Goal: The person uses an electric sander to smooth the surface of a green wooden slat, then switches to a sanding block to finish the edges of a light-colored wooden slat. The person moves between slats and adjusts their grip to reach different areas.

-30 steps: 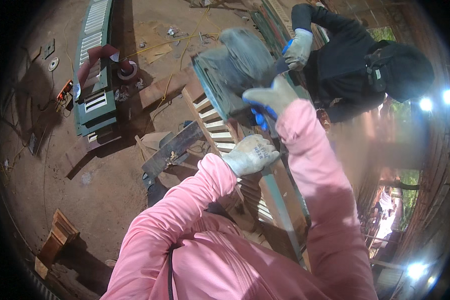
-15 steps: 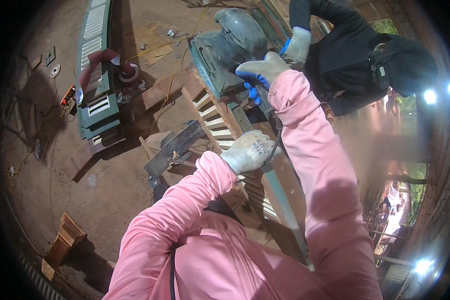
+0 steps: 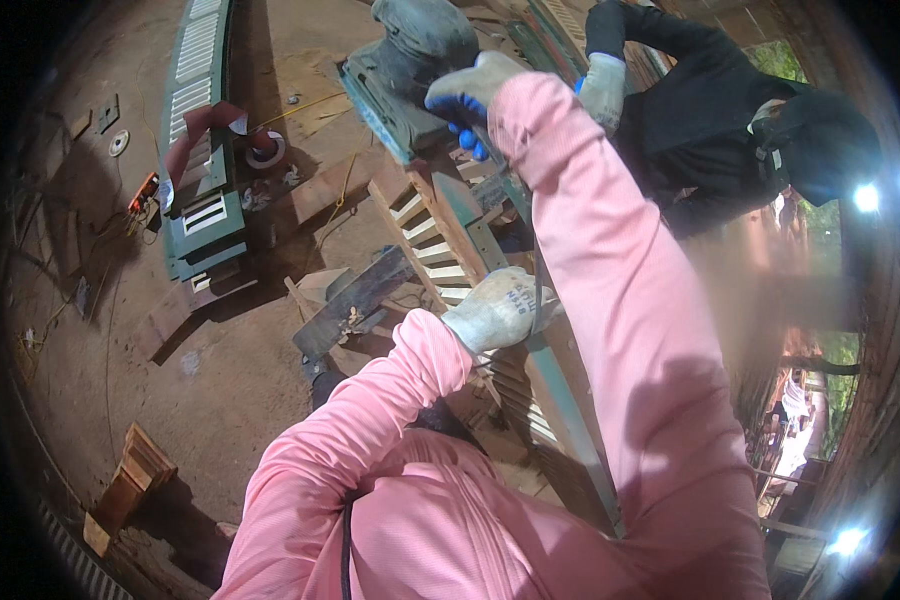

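My right hand (image 3: pixel 475 85), in a grey glove with blue palm, is closed on the rear handle of a bulky, dust-covered belt sander (image 3: pixel 425 45). Beneath the sander lies a long green and brown wooden frame (image 3: pixel 450 215) with pale slats. My left hand (image 3: pixel 500 308), gloved too, is closed over the frame's middle. A dark power cord (image 3: pixel 537 250) drops from near the sander's handle to its fingers, which seem to hold it; their tips are hidden.
A co-worker (image 3: pixel 715 140) in black bends close at the far right, a gloved hand (image 3: pixel 602 92) near the sander. At left stands another slatted green frame (image 3: pixel 198 60) with a reddish abrasive strip (image 3: pixel 192 130) draped over it. Wood offcuts (image 3: pixel 135 470) lie on the dirt floor.
The sander and my right hand have moved away from me and to the left along the frame. More slats show behind it. My left hand stays nearly in place.
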The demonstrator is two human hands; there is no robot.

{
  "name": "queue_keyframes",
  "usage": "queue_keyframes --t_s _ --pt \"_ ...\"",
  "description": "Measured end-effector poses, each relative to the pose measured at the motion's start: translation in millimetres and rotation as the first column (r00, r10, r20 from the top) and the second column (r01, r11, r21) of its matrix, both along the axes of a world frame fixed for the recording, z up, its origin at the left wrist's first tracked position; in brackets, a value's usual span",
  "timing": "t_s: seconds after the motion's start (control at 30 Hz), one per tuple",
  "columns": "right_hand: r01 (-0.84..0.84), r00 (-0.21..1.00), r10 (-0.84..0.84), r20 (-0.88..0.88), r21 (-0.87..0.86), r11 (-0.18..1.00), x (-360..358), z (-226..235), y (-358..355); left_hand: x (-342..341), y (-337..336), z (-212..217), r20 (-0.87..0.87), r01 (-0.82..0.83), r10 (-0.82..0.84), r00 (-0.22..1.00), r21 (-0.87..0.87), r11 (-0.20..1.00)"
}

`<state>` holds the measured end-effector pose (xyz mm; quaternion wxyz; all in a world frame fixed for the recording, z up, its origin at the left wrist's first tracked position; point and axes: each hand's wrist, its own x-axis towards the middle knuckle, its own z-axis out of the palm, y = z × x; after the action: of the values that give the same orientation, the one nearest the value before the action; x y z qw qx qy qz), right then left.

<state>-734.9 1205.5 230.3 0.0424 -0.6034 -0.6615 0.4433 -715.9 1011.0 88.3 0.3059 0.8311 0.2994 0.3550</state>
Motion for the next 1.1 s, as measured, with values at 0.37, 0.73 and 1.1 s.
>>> queue_keyframes --t_s 0.37,0.73,1.1 --pt "0.078 0.984 -0.096 0.149 0.12 0.99 106.3 -30.8 -49.3 18.0 5.5 -17.1 -0.063 0.047 -0.036 0.997 0.177 0.983" --pt "0.113 0.993 -0.115 -0.008 -0.094 0.989 30.7 0.6 -20.4 24.0 1.1 -27.8 0.056 0.005 -0.008 0.998 0.048 0.999" --pt "0.126 0.991 -0.133 0.002 0.314 0.941 139.4 -49.3 -77.0 19.0 0.6 -23.6 0.159 -0.043 0.006 0.987 0.226 0.973"
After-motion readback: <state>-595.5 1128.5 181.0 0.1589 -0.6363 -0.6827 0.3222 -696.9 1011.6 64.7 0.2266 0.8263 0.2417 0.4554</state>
